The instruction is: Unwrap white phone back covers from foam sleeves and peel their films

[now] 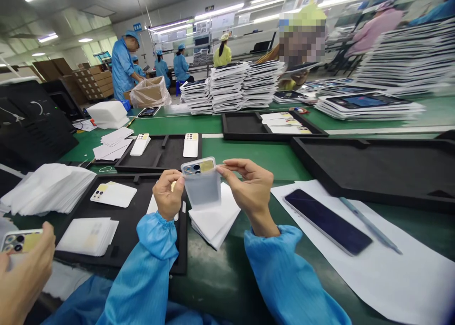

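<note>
two bare hands at the desk (220, 287), seen from above and behind. the left hand (168, 194) and the right hand (249, 187) each pinch narrowly, thumb against fingers, on the upper corners of a translucent sleeve (203, 192); both wrists end in gathered blue cuffs. at the sleeve's upper end, dark round lenses show beside a yellow patch. the sleeve is raised over the middle of the desk's near edge, in front of a pile of white sheets (216, 227). left of the pile, along the near edge, a black tray (126, 235) carries white phone-shaped pieces (119, 195) and, at its near left corner, a stack of flat whitish sleeves (87, 237). beyond it, a second black tray (172, 149) bears white pieces at its left and right ends. toward the desk's near right corner, a dark-screened phone (327, 220) and a pen (369, 225) lie on white paper (398, 282), just beside each other. by the desk's near left corner, a co-worker's hand (31, 277) holds another lensed piece (21, 243). tall white-edged stacks (227, 88) stand along the far edge.
</note>
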Demonstrator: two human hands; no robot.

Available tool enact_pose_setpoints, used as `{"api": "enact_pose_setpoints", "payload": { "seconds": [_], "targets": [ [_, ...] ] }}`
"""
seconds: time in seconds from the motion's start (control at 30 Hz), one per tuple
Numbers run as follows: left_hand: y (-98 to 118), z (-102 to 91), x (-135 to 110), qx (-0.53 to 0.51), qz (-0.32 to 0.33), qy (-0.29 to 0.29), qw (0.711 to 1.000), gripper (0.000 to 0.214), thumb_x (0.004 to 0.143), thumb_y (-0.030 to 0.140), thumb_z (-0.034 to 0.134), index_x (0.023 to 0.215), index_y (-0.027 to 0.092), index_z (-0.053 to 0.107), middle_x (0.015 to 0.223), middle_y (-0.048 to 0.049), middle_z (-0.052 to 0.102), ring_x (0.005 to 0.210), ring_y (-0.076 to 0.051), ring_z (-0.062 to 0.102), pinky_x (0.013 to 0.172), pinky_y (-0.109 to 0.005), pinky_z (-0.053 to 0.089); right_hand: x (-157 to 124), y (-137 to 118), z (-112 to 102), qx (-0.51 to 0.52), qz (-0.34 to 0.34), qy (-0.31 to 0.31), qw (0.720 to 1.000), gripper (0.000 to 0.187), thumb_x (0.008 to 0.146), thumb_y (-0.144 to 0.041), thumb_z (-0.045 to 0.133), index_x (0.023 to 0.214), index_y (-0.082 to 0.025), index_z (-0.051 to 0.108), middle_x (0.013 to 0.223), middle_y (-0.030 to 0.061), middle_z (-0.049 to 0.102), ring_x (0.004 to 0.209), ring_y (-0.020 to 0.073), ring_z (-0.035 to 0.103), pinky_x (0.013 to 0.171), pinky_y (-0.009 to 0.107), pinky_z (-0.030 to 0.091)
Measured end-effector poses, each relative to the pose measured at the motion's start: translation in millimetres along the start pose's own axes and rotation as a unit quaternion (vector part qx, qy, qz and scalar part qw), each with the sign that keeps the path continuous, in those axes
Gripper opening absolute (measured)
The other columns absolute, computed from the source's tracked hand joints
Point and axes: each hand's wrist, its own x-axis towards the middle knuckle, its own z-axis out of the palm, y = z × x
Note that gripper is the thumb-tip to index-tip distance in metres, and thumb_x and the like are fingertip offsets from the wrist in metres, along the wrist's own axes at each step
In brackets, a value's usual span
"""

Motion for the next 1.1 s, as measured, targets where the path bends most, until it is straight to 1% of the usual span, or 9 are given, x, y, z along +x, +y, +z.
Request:
{"api": "enact_pose_setpoints", "payload": {
  "seconds": [0.17,0.27,0.37,0.43,0.53,0.63,0.8,0.97,1.1],
  "targets": [
    [-4.8,2.3,-2.3,-0.046,-0.084,0.022,0.995,0.026,0.083,0.042,0.063,0.079,0.016,0.064,0.075,-0.0024,0.064,0.069,-0.012,0.059,0.065,-0.022,0.048,-6.6,-4.1,9.6,0.082,0.045,-0.027,0.995,0.021,0.067,-0.028,0.076,0.083,-0.017,0.067,0.072,0.0037,0.07,0.065,0.0181,0.067,0.062,0.031,0.057],
    [-6.4,4.5,-4.1,-0.074,-0.159,0.042,0.984,0.033,0.082,0.049,0.063,0.082,0.016,0.062,0.072,-0.0008,0.062,0.063,-0.01,0.057,0.059,-0.02,0.046,-8.9,-7.1,12.2,0.096,0.069,-0.097,0.988,0.021,0.07,-0.028,0.071,0.088,-0.016,0.067,0.075,0.0044,0.07,0.063,0.0169,0.066,0.054,0.028,0.054],
    [-3.8,6.6,-4.2,-0.054,-0.178,0.05,0.981,0.035,0.08,0.051,0.065,0.083,0.016,0.062,0.075,-0.002,0.064,0.065,-0.01,0.058,0.06,-0.02,0.046,-7.5,-6.1,11.3,0.082,0.097,-0.152,0.98,0.019,0.072,-0.03,0.068,0.083,-0.015,0.069,0.076,0.0059,0.07,0.062,0.0176,0.065,0.054,0.029,0.054],
    [-1.1,7.7,-5.0,-0.036,-0.171,0.019,0.984,0.043,0.076,0.051,0.069,0.1,0.016,0.062,0.09,-0.0065,0.067,0.076,-0.014,0.063,0.067,-0.023,0.05,-6.0,-3.6,10.8,0.072,0.112,-0.133,0.982,0.02,0.072,-0.033,0.068,0.082,-0.015,0.069,0.075,0.0066,0.07,0.062,0.0188,0.065,0.055,0.031,0.055],
    [0.7,9.4,-10.2,0.028,-0.133,-0.083,0.987,0.093,0.058,0.048,0.084,0.136,0.02,0.042,0.13,-0.0152,0.055,0.109,-0.025,0.06,0.087,-0.034,0.051,-6.8,-1.1,12.4,0.057,0.106,-0.063,0.991,0.022,0.072,-0.033,0.067,0.084,-0.014,0.067,0.077,0.0075,0.069,0.066,0.0194,0.065,0.056,0.031,0.055],
    [-1.0,12.4,-18.2,0.148,-0.092,-0.127,0.976,0.121,0.05,0.044,0.088,0.148,0.022,0.022,0.145,-0.0177,0.039,0.132,-0.032,0.043,0.106,-0.045,0.04,-10.8,-3.3,15.3,0.049,0.071,-0.052,0.995,0.037,0.076,-0.029,0.063,0.11,-0.015,0.063,0.08,0.0053,0.068,0.068,0.017,0.065,0.054,0.026,0.055],
    [-3.6,15.6,-24.0,0.239,-0.034,-0.107,0.965,0.11,0.059,0.036,0.082,0.148,0.02,0.02,0.139,-0.0182,0.043,0.131,-0.033,0.043,0.107,-0.047,0.039,-13.3,-10.7,12.7,-0.042,-0.019,-0.129,0.991,0.06,0.078,-0.018,0.053,0.137,-0.022,0.048,0.085,0.0022,0.065,0.068,0.0135,0.063,0.044,0.018,0.047],
    [-1.7,14.5,-22.5,0.252,-0.018,-0.122,0.96,0.108,0.06,0.04,0.079,0.148,0.016,0.021,0.129,-0.018,0.048,0.12,-0.031,0.05,0.1,-0.045,0.044,-8.6,-14.3,4.4,-0.095,-0.113,-0.212,0.966,0.042,0.076,-0.014,0.051,0.115,-0.019,0.066,0.087,0.0056,0.064,0.074,0.0162,0.061,0.056,0.024,0.056],
    [-2.5,13.9,-21.8,0.253,-0.008,-0.125,0.959,0.105,0.061,0.041,0.078,0.148,0.018,0.022,0.124,-0.0155,0.051,0.115,-0.029,0.052,0.099,-0.043,0.044,-6.7,-13.2,2.0,-0.085,-0.108,-0.238,0.962,0.034,0.075,-0.017,0.057,0.107,-0.016,0.069,0.082,0.005,0.067,0.069,0.0162,0.062,0.056,0.026,0.056]
  ]
}}
